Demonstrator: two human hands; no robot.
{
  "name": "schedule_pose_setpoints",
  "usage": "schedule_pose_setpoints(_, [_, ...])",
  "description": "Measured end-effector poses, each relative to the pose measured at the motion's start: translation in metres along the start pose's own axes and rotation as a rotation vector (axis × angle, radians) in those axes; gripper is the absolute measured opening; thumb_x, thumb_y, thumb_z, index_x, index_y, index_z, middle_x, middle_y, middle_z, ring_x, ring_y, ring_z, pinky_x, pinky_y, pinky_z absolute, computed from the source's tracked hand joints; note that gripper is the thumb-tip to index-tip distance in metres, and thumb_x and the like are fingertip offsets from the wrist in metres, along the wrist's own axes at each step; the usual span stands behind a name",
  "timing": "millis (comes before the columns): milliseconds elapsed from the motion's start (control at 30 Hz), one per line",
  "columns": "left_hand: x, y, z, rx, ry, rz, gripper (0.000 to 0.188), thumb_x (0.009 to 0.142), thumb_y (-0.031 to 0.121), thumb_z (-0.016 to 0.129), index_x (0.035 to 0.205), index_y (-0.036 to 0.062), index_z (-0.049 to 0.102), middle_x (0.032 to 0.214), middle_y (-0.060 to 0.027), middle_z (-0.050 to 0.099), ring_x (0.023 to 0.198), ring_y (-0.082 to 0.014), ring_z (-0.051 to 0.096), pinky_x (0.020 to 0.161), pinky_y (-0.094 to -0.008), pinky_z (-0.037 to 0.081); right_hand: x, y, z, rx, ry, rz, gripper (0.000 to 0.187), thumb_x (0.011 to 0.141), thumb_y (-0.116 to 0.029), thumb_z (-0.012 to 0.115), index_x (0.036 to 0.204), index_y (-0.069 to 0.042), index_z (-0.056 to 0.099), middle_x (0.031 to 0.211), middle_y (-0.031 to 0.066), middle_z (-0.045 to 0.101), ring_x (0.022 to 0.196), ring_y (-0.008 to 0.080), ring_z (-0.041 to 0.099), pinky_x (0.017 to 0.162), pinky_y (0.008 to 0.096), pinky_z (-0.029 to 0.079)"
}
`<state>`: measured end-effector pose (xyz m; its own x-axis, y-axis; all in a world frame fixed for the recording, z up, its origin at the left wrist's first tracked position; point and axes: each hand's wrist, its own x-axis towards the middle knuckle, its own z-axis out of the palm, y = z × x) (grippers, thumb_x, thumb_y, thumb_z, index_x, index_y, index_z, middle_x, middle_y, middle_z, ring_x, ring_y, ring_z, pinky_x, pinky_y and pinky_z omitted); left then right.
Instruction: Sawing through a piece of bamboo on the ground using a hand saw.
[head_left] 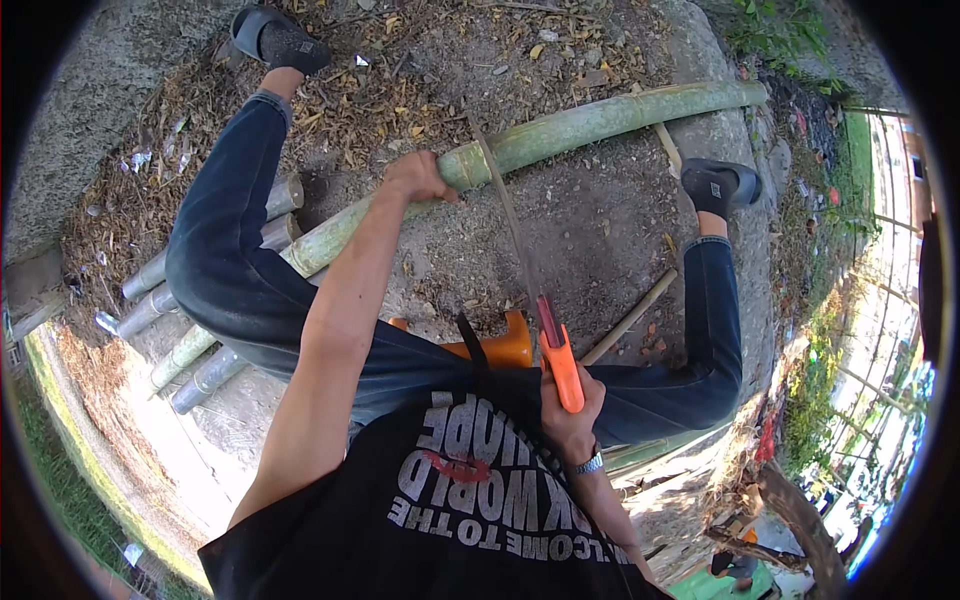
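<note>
Under left hand [412, 178]: bamboo pole [560, 139], fingers [446, 192] touching.

Bright daylight; glare far right; ground [200, 480] lower left bleached; centre shaded; fisheye-bent edges.

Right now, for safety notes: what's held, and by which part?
The right grip holds the saw by its orange handle; the left grip clasps the bamboo pole left of the blade.

Left hand [420, 177] on bamboo pole [545, 142]. Right hand [575, 425] on saw [552, 330], which crosses pole just right of left hand. I note stick [632, 317] ahead-right of right hand, right foot [713, 192] beyond, cut poles [205, 380] behind-left of left hand.
</note>
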<state>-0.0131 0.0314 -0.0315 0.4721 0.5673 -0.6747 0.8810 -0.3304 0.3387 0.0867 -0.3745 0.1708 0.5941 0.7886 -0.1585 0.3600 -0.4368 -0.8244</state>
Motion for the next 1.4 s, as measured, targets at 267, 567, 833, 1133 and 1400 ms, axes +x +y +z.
schedule_pose_setpoints(267, [-0.018, 0.017, -0.021, 0.02, 0.055, -0.003, 0.083, 0.063, 0.055, 0.092, 0.123, 0.001, 0.074, 0.12, -0.0198, 0.077, 0.112, -0.0326, 0.074, 0.101, -0.0439, 0.058, 0.07, 0.055, -0.059, 0.166, -0.074, -0.018, 0.016, 0.091, -0.005, 0.073, 0.101, 0.007, 0.075, 0.079, 0.0057, 0.071, 0.065, 0.0097, 0.062, 0.06, 0.027, 0.049])
schedule_pose_setpoints(567, [-0.072, 0.046, 0.031, 0.097, 0.314, -0.032, 0.081, 0.071, 0.044, 0.09, 0.13, -0.0028, 0.061, 0.124, -0.0252, 0.072, 0.12, -0.036, 0.07, 0.105, -0.0463, 0.055, 0.078, -0.124, -0.095, 0.13, -0.119, 0.053, 0.016, 0.09, -0.002, 0.074, 0.102, 0.008, 0.07, 0.077, 0.008, 0.068, 0.058, 0.0148, 0.061, 0.055, 0.0271, 0.046])
schedule_pose_setpoints(833, [-0.076, 0.061, -0.001, 0.036, 0.172, -0.039, 0.092, 0.062, 0.056, 0.093, 0.129, -0.0006, 0.063, 0.121, -0.0238, 0.073, 0.116, -0.0325, 0.072, 0.101, -0.046, 0.057, 0.064, -0.038, -0.156, 1.057, -0.039, 0.145, 0.012, 0.085, -0.005, 0.054, 0.097, -0.002, 0.054, 0.065, 0.0019, 0.045, 0.041, 0.0093, 0.035, 0.041, 0.0281, 0.033])
schedule_pose_setpoints(1133, [-0.043, 0.015, 0.01, 0.033, -0.024, 0.041, 0.088, 0.057, 0.055, 0.092, 0.125, 0.0027, 0.072, 0.122, -0.0216, 0.074, 0.115, -0.0354, 0.072, 0.105, -0.0466, 0.055, 0.073, 0.023, -0.117, 1.524, -0.156, 0.243, 0.017, 0.077, -0.002, 0.054, 0.094, -0.006, 0.052, 0.064, 0.002, 0.045, 0.042, 0.0122, 0.038, 0.044, 0.0324, 0.035])
schedule_pose_setpoints(1400, [-0.071, 0.047, -0.009, 0.059, 0.219, -0.054, 0.073, 0.064, 0.039, 0.089, 0.121, -0.0012, 0.066, 0.111, -0.0226, 0.076, 0.105, -0.0354, 0.076, 0.094, -0.0448, 0.06, 0.09, 0.048, -0.093, 1.63, -0.238, 0.193, 0.014, 0.079, -0.003, 0.056, 0.092, -0.008, 0.052, 0.061, -0.0014, 0.041, 0.042, 0.0113, 0.04, 0.043, 0.0311, 0.034])
